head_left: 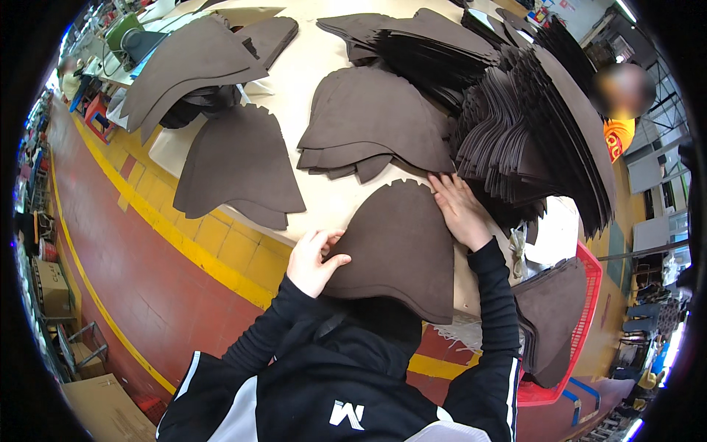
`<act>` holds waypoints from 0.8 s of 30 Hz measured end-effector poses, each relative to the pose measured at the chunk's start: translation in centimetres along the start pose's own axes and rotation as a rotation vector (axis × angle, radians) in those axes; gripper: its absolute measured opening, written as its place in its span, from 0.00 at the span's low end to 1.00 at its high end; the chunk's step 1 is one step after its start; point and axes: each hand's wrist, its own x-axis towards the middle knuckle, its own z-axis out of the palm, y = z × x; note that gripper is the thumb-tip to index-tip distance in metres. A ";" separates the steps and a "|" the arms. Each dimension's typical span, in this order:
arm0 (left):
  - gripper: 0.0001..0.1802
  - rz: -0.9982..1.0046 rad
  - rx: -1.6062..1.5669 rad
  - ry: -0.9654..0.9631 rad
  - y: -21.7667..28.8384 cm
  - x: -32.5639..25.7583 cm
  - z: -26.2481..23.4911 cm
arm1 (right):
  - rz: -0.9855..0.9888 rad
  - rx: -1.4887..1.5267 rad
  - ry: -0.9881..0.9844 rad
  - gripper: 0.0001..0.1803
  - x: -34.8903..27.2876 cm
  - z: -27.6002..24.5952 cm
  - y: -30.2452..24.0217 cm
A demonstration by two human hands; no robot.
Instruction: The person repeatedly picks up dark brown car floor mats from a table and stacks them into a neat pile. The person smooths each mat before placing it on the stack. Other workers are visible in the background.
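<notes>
A dark brown curved panel [398, 247], flat and notched along its top edge, lies in front of me at the table's near edge, its lower rim hanging toward my body. My left hand [315, 261] is at the panel's left edge, thumb apart from the bent fingers, its thumb tip touching the panel. At the upper right edge rests my right hand [460, 210], fingers stretched out flat. Just beyond lies a small overlapping stack of similar panels [375, 121]. To the left sits another panel group [239, 166], partly over the table edge.
Tall fanned stacks of brown panels [530, 132] fill the table's right side. A red basket [589, 295] with more panels stands at the lower right. More panels [191, 66] drape at the far left. A person in orange [618, 136] is at the right.
</notes>
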 end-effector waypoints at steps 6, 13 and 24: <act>0.14 0.133 -0.143 -0.023 1.1 1.9 -0.6 | 0.070 0.242 0.269 0.24 -5.7 -1.4 -0.4; 0.13 0.303 -0.352 0.157 0.4 13.1 -4.3 | 0.060 0.221 0.317 0.25 -11.4 -4.3 -2.2; 0.17 0.316 0.053 0.421 -4.3 17.4 -4.1 | -0.223 -0.011 0.035 0.31 -9.4 -3.7 -7.8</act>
